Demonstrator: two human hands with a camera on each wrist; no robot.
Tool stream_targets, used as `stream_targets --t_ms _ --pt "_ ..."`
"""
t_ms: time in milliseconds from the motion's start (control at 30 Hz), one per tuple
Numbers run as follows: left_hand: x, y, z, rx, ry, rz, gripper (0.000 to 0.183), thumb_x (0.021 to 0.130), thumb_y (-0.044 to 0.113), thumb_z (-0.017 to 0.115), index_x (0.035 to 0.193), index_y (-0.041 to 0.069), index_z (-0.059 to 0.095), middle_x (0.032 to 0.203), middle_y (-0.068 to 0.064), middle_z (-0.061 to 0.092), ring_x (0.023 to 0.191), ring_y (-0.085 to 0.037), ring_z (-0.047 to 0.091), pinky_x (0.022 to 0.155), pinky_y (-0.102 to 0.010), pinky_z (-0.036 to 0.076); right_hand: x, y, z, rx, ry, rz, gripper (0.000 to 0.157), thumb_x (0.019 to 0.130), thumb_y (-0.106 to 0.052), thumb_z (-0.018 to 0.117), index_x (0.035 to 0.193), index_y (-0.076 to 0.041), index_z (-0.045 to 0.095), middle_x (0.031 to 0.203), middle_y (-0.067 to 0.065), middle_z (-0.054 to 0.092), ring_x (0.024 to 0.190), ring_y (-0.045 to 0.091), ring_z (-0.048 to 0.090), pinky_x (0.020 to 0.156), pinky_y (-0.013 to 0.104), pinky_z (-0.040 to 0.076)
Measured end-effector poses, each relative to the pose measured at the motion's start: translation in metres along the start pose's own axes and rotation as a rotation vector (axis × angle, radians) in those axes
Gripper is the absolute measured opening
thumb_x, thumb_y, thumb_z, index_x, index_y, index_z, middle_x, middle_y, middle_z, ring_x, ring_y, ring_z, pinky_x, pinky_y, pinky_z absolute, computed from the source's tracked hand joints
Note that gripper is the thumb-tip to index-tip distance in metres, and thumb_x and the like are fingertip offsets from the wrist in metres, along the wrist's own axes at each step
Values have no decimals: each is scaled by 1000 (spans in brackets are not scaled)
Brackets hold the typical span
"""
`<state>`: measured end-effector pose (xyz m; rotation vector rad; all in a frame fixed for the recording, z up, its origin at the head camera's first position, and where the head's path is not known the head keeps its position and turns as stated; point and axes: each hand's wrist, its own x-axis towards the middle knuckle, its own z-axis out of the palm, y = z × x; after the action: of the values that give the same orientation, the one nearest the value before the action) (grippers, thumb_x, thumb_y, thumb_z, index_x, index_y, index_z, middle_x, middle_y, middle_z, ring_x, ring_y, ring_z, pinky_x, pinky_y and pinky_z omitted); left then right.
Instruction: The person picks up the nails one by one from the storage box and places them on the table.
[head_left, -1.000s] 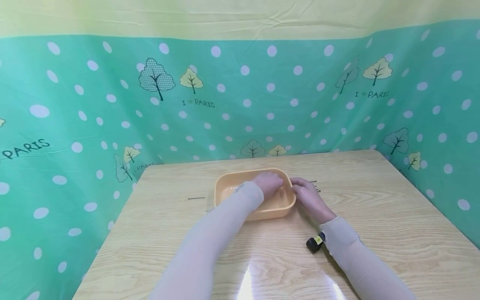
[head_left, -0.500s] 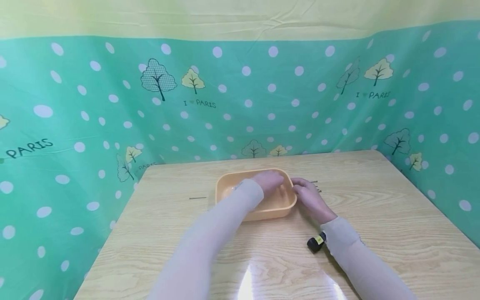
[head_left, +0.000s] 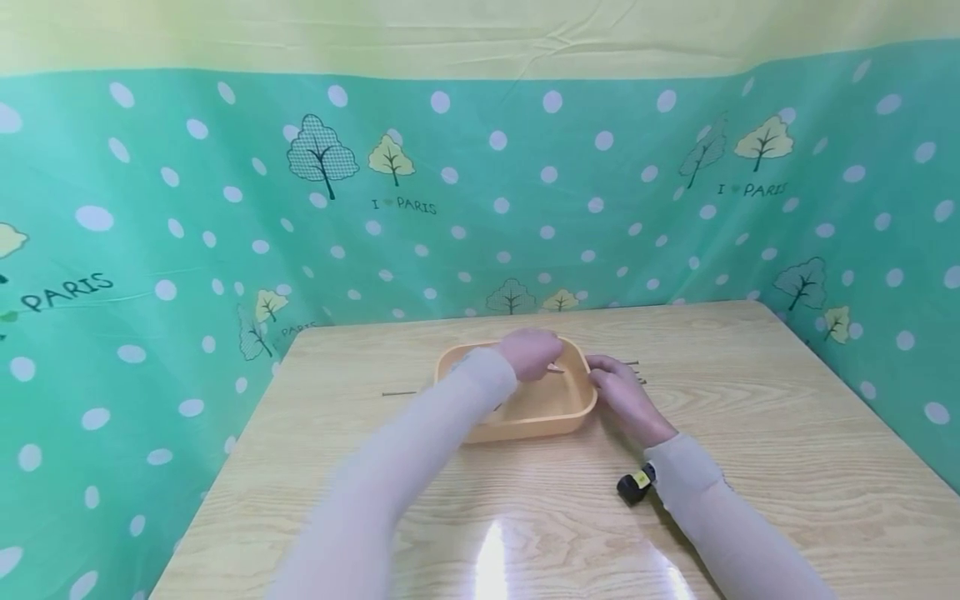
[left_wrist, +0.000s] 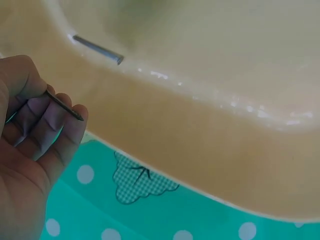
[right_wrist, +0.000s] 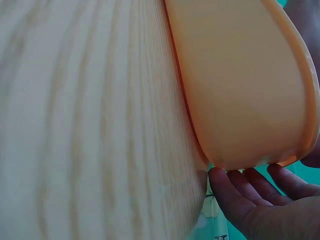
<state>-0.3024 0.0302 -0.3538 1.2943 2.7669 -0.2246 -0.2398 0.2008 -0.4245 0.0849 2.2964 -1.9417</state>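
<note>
An orange plastic basin (head_left: 536, 427) stands on the wooden table. My left hand (head_left: 528, 354) is above its interior and pinches a nail (left_wrist: 65, 106) between thumb and fingers, with the nail's pointed end showing. Another nail (left_wrist: 98, 49) lies on the basin floor beside the wall in the left wrist view. At the basin's right end is my right hand (head_left: 622, 396). Its extended fingertips touch the outside of the wall, as the right wrist view shows (right_wrist: 270, 200). The left forearm hides part of the basin in the head view.
One nail (head_left: 399, 392) lies on the table to the left of the basin. Several nail ends (head_left: 641, 382) show behind my right hand. A black wrist camera (head_left: 634, 486) is at my right cuff. A green dotted curtain (head_left: 450, 208) borders the table's back and sides.
My left hand has lifted slightly and shifted left within the basin area, and a nail now shows beneath its fingers. The right hand stays against the basin's right end.
</note>
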Motion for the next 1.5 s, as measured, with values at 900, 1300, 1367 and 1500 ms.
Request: stream_targets --t_ms 900,1300,1367,1500 --pt "-44 -16 -14 -76 -9 -58 32 74 -5 56 98 16 60 87 6 56 77 -9 52 68 -20 47 -2 -1 0 6 -4 0 45 85 -14 40 129 -3 42 128 12 44 111 26 50 94 37 43" --pt "-65 -25 -11 -55 14 -57 28 74 -4 55 95 14 59 85 4 54 76 -11 52 66 -21 47 -1 0 0 7 -1 -4 46 85 -13 40 129 -2 42 129 13 43 112 27 49 95 38 42" --pt "-69 -27 -10 -60 21 -55 28 74 -4 55 96 14 59 86 4 54 77 -12 52 67 -21 47 -1 0 0 5 -2 0 46 85 -14 40 129 -3 42 129 13 43 112 27 49 96 38 41" --pt "-76 -30 -9 -45 24 -55 27 75 -2 55 97 14 59 89 2 55 79 -13 54 68 -22 48 -1 -1 0 6 -3 3 45 85 -14 40 129 -3 42 129 13 43 112 27 49 96 39 41"
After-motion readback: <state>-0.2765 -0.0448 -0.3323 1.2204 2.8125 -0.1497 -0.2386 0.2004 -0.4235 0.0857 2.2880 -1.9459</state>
